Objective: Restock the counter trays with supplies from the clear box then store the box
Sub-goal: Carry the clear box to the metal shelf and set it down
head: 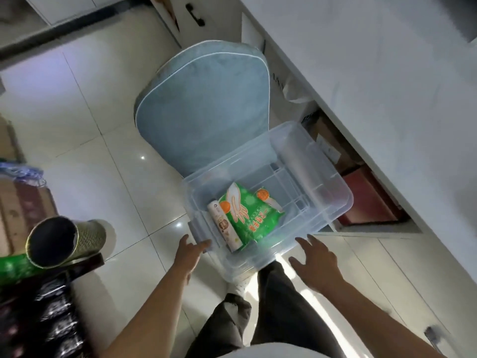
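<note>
The clear plastic box (325, 202) sits lidless on the front of a chair with a light blue cushion (206, 107). Inside lie a green packet printed with gloves (247, 213) and a white roll (227, 228) beside it. My left hand (189, 250) reaches to the box's near left corner, its fingertips at the grey latch. My right hand (313, 259) hovers just short of the near right edge, fingers spread, holding nothing.
A white counter (374, 73) runs along the right, with an open shelf of cardboard and red boxes (361, 197) under it. At left stand a stack of cups (67, 241), a green packet (13, 267) and black bags. White tiled floor lies between.
</note>
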A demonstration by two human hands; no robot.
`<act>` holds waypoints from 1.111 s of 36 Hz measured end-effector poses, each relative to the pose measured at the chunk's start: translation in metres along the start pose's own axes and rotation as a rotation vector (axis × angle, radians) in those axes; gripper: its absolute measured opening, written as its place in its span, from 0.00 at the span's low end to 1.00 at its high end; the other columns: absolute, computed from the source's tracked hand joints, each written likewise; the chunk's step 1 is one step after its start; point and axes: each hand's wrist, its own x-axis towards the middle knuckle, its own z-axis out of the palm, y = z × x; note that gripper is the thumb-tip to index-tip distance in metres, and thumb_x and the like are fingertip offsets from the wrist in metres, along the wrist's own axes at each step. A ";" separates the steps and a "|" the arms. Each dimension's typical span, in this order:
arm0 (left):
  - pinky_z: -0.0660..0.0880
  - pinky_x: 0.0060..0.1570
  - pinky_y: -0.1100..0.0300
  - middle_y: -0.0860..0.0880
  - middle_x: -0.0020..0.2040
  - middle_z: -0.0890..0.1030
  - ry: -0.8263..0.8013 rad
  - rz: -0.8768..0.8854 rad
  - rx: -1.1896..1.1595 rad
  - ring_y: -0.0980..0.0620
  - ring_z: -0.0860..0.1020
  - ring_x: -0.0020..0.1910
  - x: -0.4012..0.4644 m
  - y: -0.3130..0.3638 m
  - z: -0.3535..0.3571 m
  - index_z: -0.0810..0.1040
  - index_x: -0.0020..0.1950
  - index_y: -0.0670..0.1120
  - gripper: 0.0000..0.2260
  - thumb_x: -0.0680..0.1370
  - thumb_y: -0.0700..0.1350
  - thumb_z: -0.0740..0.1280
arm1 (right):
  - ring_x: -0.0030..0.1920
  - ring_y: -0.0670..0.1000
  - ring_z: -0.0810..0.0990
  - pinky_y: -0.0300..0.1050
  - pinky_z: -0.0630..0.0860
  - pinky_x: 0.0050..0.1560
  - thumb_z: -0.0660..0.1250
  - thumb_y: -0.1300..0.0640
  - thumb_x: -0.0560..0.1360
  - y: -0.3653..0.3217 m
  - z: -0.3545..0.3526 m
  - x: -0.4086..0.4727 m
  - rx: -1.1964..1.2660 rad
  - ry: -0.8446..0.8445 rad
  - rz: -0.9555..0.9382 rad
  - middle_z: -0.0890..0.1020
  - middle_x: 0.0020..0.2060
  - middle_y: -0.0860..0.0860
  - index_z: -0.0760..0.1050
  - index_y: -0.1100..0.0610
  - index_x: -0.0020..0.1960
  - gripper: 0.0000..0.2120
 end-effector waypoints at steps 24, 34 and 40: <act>0.79 0.49 0.52 0.44 0.50 0.81 0.478 0.139 -0.062 0.42 0.80 0.47 0.021 0.013 0.047 0.76 0.56 0.43 0.13 0.74 0.33 0.64 | 0.79 0.57 0.48 0.62 0.50 0.75 0.60 0.40 0.78 0.041 0.010 0.060 -0.115 0.095 0.100 0.54 0.80 0.53 0.63 0.47 0.76 0.28; 0.79 0.49 0.44 0.39 0.47 0.80 0.663 0.046 0.103 0.36 0.80 0.48 0.028 -0.027 -0.061 0.75 0.53 0.43 0.10 0.74 0.33 0.65 | 0.70 0.60 0.66 0.63 0.60 0.71 0.70 0.50 0.75 0.014 -0.017 0.079 0.304 0.361 0.100 0.72 0.68 0.57 0.72 0.54 0.68 0.23; 0.82 0.44 0.43 0.41 0.52 0.80 0.533 -0.021 -0.055 0.41 0.78 0.45 0.036 -0.041 -0.086 0.77 0.55 0.44 0.11 0.74 0.34 0.68 | 0.56 0.56 0.78 0.53 0.75 0.57 0.72 0.42 0.72 0.010 -0.049 0.131 0.758 0.179 0.263 0.76 0.66 0.56 0.70 0.53 0.70 0.31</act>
